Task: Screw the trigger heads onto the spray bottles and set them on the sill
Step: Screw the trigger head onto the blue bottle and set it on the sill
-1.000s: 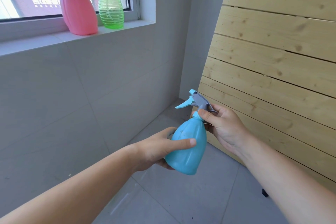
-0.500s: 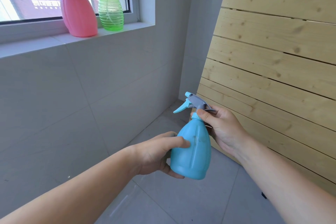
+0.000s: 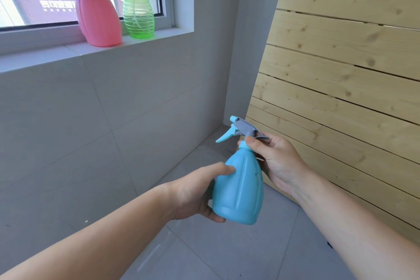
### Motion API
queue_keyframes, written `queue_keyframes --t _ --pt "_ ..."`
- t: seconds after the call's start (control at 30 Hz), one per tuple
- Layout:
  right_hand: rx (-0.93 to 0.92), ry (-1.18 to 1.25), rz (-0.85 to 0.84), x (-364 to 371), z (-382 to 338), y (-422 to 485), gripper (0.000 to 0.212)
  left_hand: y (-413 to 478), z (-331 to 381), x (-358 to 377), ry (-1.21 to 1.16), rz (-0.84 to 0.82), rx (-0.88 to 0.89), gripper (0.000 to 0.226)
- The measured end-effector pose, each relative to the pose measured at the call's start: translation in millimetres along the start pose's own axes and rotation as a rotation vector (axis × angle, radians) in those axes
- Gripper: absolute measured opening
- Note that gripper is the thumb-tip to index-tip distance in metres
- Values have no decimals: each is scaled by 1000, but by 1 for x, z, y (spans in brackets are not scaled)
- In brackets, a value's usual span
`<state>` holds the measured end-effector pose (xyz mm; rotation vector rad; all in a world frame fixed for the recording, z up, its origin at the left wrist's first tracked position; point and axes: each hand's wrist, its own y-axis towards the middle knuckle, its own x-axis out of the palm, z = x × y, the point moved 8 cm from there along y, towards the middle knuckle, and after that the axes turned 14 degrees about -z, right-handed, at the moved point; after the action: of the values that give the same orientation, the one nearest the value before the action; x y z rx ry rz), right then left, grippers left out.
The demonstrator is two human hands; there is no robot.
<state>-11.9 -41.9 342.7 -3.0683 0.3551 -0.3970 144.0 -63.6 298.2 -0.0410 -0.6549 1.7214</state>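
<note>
I hold a light blue spray bottle [image 3: 239,191] upright in front of me. My left hand [image 3: 195,193] wraps its lower body from the left. My right hand [image 3: 276,161] pinches the collar under the grey and blue trigger head [image 3: 242,128], which sits on the neck and points left. On the white sill [image 3: 56,52] at the upper left stand a pink bottle [image 3: 97,18] with a dark trigger head and a clear green bottle [image 3: 138,13] with a green and white one.
A grey tiled wall [image 3: 113,120] runs below the window. A slatted pale wood panel [image 3: 341,63] leans at the right, close behind my right hand. Grey floor tiles [image 3: 227,257] lie below. Sill room shows right of the green bottle.
The blue bottle has gone from tilted to upright and my left hand slid lower on its body. My right hand stays at the collar. The view shifted slightly.
</note>
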Motion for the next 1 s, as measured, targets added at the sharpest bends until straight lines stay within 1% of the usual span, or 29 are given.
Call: queue_keyframes --t 0.03,0.17,0.23,0.3,0.37,0.4,0.5,0.57,0.63,0.7,0.77,0.83,0.93,0.97,1.0 --pt "1 -1 4 0 0 0 14 -1 1 -1 13 17 4 59" --pt "7 -16 4 0 0 -2 14 -4 7 -9 217 179 12 71" --pt "7 -12 7 0 0 -2 14 -3 7 -6 251 165 16 69" --pt "6 -2 7 1 -1 -2 14 -1 4 -2 175 103 14 64" --pt "8 8 -1 3 -2 -2 16 -1 1 -2 68 62 9 66" --pt "8 11 -3 4 -2 -2 16 -2 1 -3 57 58 10 70" --pt "5 19 8 3 -3 -3 15 -3 5 -6 135 123 11 83" --pt "10 17 9 3 -3 -4 14 -4 6 -6 212 150 -4 85" --pt "15 12 9 4 -4 -4 12 -3 6 -1 202 102 -21 79" --pt "19 18 11 4 -5 -4 11 -4 4 5 71 32 -31 61" --pt "25 26 15 4 -5 -4 12 -6 3 9 -13 -9 -31 50" --pt "25 31 20 4 -5 -5 12 -5 5 4 64 33 -17 52" --pt "17 19 24 5 -3 -5 13 -5 10 -6 288 193 -18 65" --pt "17 18 27 5 -3 -5 14 -7 10 -8 326 233 -23 66" --pt "19 21 30 5 -2 -5 14 -7 10 -7 333 235 -24 66"
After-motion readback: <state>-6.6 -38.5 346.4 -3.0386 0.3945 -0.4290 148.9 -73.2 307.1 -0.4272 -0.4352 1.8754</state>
